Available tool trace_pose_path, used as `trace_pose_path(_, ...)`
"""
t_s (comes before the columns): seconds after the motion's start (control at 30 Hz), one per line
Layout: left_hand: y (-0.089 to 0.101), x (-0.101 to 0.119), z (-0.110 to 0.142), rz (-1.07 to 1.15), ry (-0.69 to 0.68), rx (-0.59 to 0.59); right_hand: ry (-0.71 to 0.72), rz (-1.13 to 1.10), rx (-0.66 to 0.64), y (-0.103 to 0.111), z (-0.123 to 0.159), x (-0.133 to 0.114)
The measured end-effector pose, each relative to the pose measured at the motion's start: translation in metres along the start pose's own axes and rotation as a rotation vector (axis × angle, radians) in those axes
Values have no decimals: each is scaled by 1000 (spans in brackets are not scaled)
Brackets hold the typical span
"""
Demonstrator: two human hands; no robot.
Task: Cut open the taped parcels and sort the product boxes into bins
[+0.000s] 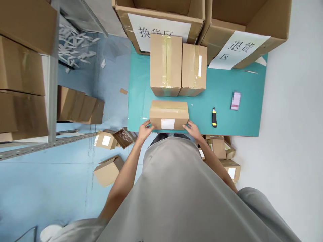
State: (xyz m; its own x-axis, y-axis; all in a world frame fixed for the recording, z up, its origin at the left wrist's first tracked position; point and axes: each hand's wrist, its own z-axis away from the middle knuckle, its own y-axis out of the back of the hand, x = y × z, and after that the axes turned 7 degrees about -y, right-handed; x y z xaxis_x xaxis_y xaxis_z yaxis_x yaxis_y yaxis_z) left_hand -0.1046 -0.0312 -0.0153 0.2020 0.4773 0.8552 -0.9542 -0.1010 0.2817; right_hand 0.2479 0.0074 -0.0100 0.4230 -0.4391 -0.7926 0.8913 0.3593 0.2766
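Note:
A small taped cardboard box (169, 112) with a white label lies at the near edge of the green table, in front of my body. My left hand (145, 130) grips its near left corner, fingertips against the cardboard. At the near right corner my right hand (192, 129) holds the same box with thumb and fingers. Behind it stand a taller taped box (161, 64) and, touching it on the right, a smaller taped box (194, 65). A black and yellow box cutter (214, 117) lies to the right, out of both hands.
Two large cartons, a left one (121, 20) and a right one (275, 40) with paper signs, stand at the back of the green table (234, 124). A blurred pinkish item (236, 101) lies at right. Shelving (51, 101) with boxes flanks the left; several cartons lie on the floor.

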Motion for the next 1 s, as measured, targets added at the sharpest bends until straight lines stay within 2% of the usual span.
trace_pose_path(0.1, -1, 10, 6, 74, -19, 16, 38, -66, 32, 11, -6, -9)
trace_pose_path(0.23, -14, 14, 6, 20, 51, 31, -34, -53, 33, 16, -14, -7)
trace_pose_path(0.4, -22, 0, 12, 133, 154, 79, -150, -93, 63, 22, -9, 13)
trace_pose_path(0.5, -22, -9, 19, 95, 197, 99, -209, -65, 89, 26, -1, 22)
trace_pose_path(0.63, -28, -12, 26, 22, 193, 90, -181, -53, 56, 21, 6, 24)
trace_pose_path(0.8, -32, -6, 28, -24, 168, 96, -147, -48, 48, 16, 6, 18)
trace_pose_path(0.9, -30, 4, 28, -36, 138, 111, -96, -72, 89, 24, 7, 8)
trace_pose_path(1.0, -25, 18, 26, -13, 46, 171, -27, -93, 167, 35, 8, -11)
